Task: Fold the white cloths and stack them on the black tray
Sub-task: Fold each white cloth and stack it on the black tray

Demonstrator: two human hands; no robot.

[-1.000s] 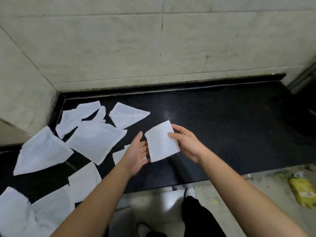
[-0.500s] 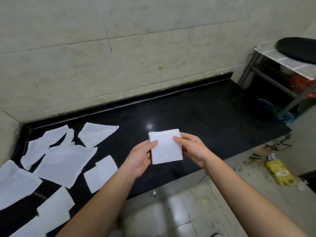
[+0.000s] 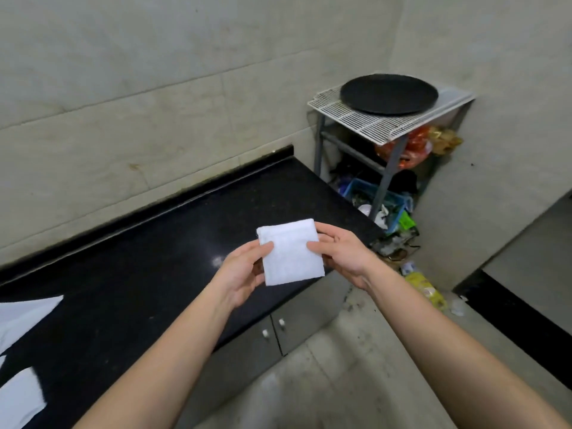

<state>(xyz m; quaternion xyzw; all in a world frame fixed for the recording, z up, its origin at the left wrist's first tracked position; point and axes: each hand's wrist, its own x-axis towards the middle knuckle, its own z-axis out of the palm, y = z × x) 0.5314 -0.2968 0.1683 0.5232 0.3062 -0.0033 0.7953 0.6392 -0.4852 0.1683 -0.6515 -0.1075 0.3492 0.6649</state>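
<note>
A folded white cloth (image 3: 291,253), a small square, is held up in front of me above the right end of the black counter (image 3: 139,267). My left hand (image 3: 243,272) pinches its left edge with the thumb on top. My right hand (image 3: 342,253) pinches its right edge the same way. The round black tray (image 3: 389,93) lies on a white wire rack (image 3: 365,125) at the upper right, with nothing on it. Unfolded white cloths (image 3: 21,317) lie on the counter at the far left edge of the view, partly cut off.
Below the rack's top shelf sit orange bags (image 3: 411,147) and a blue crate (image 3: 376,196) of clutter. Litter and a yellow packet (image 3: 427,289) lie on the floor by the counter's end. Grey cabinet doors (image 3: 272,342) run under the counter. A second dark counter edge (image 3: 510,323) stands at the right.
My view has swung right: the cloths on the counter slid off to the left and the rack with the black tray came fully into sight. Both hands still hold the folded cloth.
</note>
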